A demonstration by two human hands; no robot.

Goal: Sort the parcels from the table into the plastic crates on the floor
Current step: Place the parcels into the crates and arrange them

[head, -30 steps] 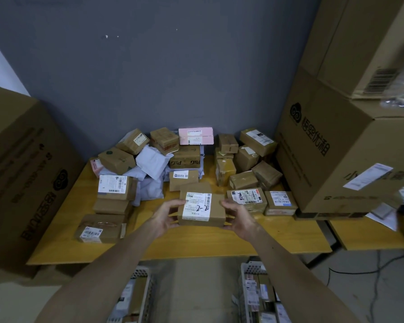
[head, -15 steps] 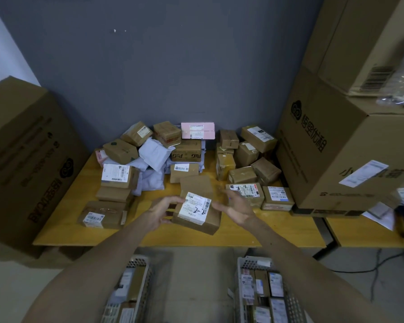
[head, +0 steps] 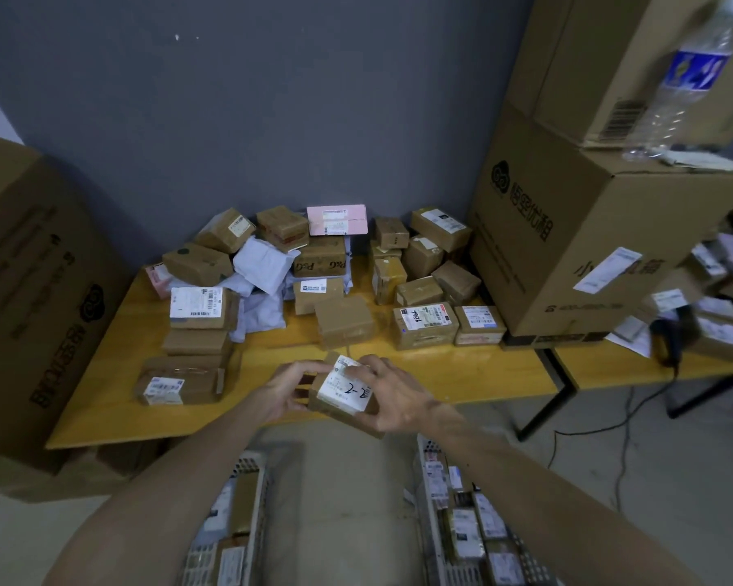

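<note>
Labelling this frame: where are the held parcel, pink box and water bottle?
held parcel [head: 341, 389], head view, its white label.
pink box [head: 358, 222], head view, front face.
water bottle [head: 695, 71], head view, blue label.

Body in view: bare left forearm [head: 178, 480] from 7 o'clock, bare right forearm [head: 525, 471] from 5 o'clock, ungloved left hand [head: 290, 389] and right hand [head: 392, 395].

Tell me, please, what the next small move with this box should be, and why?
Probably draw the box back off the table and lower it toward a crate: the left hand and right hand hold it above the table's front edge, label up, and the left crate and right crate stand on the floor below.
</note>
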